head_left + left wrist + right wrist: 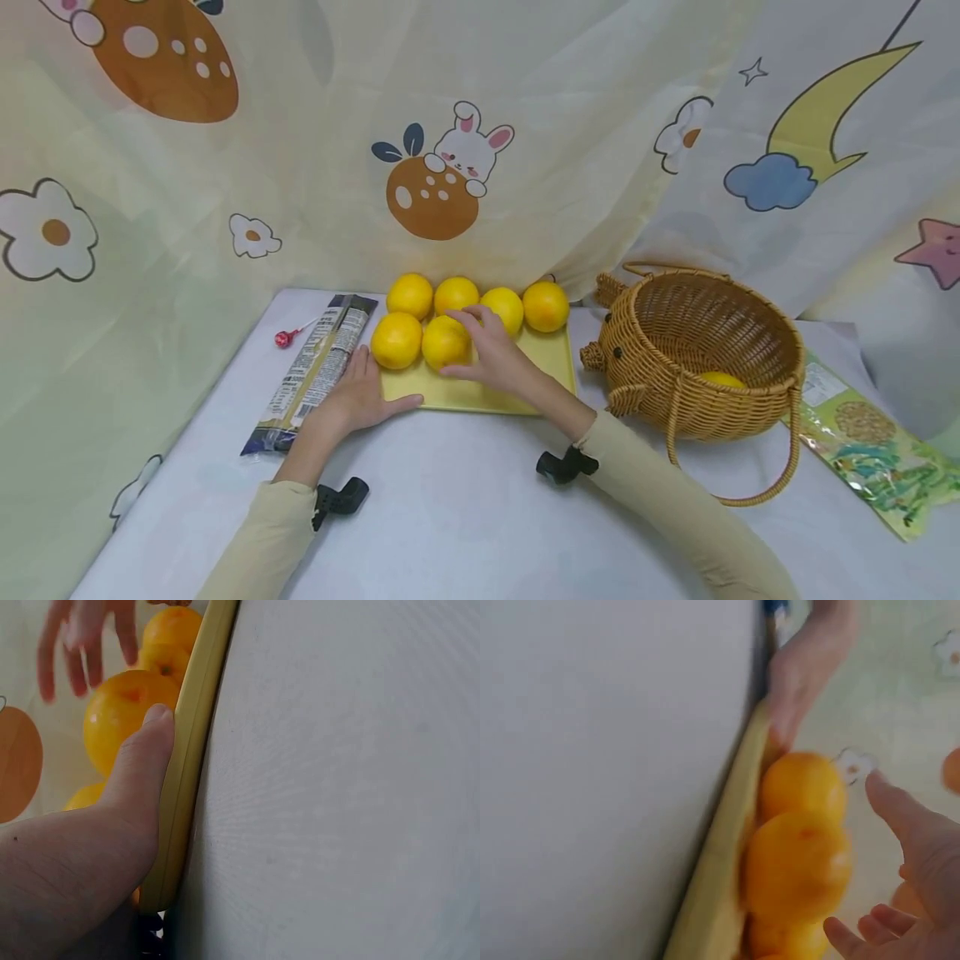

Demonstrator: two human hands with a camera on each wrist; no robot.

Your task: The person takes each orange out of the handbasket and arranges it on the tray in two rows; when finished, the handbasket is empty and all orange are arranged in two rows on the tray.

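Several oranges point(396, 340) sit in two rows on a yellow rectangular tray point(491, 402). My left hand point(356, 400) lies at the tray's front left corner, fingers extended along its side and thumb along the front edge. In the left wrist view the thumb point(142, 757) overlaps the tray rim. My right hand point(491, 354) is over the tray, close by the front-row orange point(444, 343) at right. Its thumb and fingers are spread apart. In the right wrist view, the right hand point(922, 877) shows a gap between its fingertips and the nearest orange point(799, 866).
A wicker basket point(645, 400) with an animal face stands right of the tray, an orange point(722, 380) inside. Its handle hangs toward the front. A green packet point(870, 442) lies beyond it. Left of the tray are a long printed packet point(315, 367) and a red lollipop point(284, 338).
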